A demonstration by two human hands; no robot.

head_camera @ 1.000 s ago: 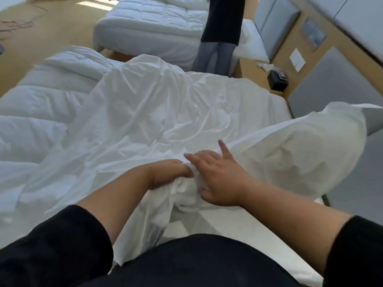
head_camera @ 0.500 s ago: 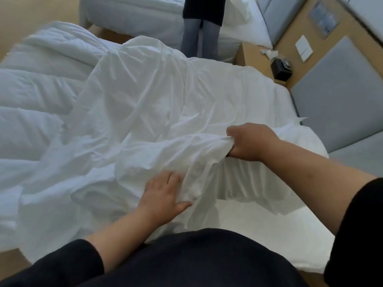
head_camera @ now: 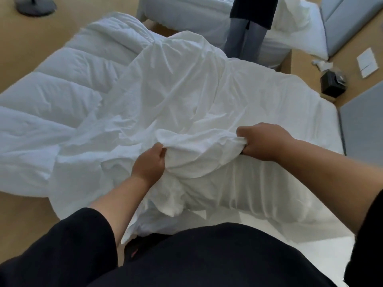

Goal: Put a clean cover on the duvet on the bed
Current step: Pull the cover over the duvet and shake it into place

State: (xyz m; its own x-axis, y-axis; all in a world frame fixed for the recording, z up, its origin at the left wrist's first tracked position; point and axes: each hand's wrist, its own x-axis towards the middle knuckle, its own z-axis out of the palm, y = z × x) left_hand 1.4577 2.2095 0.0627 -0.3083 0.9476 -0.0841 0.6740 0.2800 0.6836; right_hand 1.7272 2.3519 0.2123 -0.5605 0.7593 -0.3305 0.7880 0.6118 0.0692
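A thin, creased white duvet cover (head_camera: 182,96) lies spread over the bed (head_camera: 310,112). The puffy quilted duvet (head_camera: 62,79) sits on the bed's left half, partly hanging over the edge. My left hand (head_camera: 148,162) grips a bunched fold of the cover near the bed's front edge. My right hand (head_camera: 263,141) grips the same gathered edge further right, with the fingers curled under the cloth. The cover's edge stretches between both hands and drapes down in front of me.
Another person (head_camera: 248,23) in dark top and grey trousers stands between this bed and a second white bed (head_camera: 186,15) behind. A nightstand with a black box (head_camera: 332,83) and tissues stands at the right. Grey headboard panels (head_camera: 362,129) line the right wall. A lamp base (head_camera: 35,6) stands far left.
My hands started together on one bunch of cover, then moved apart. The right hand took a grip further right; the left hand closed on the fold and the edge pulled taut.
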